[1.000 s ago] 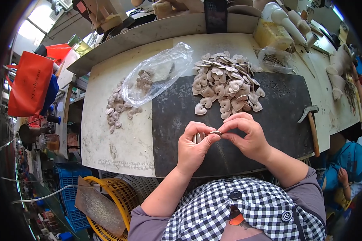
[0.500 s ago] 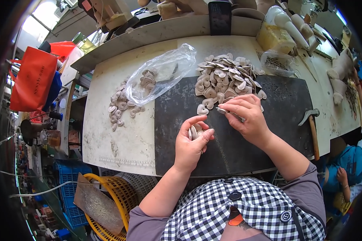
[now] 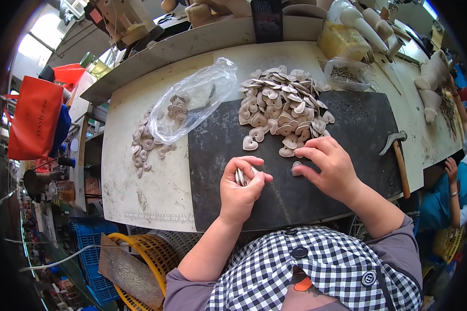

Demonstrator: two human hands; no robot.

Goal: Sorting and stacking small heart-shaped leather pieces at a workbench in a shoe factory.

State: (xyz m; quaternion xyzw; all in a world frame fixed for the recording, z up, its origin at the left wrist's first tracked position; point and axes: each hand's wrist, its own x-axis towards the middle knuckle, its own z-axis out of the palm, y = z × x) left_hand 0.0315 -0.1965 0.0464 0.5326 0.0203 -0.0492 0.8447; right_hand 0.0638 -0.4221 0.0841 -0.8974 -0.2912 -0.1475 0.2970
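On the black mat [image 3: 342,129] the left hand [image 3: 239,193] grips a small stack of pale heart-shaped pieces [image 3: 242,175] on edge. Just right of it on the mat, the right hand [image 3: 331,168] pinches a single heart piece [image 3: 296,167] at the near edge of the heart pile [image 3: 281,106]. A clear plastic bag [image 3: 194,101] lies left of the mat, a hammer [image 3: 398,155] off its right edge

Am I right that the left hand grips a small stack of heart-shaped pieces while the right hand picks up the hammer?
Not quite: in the head view the right hand picks a heart-shaped piece off the dark mat; the hammer lies untouched. The left hand does grip the stack.
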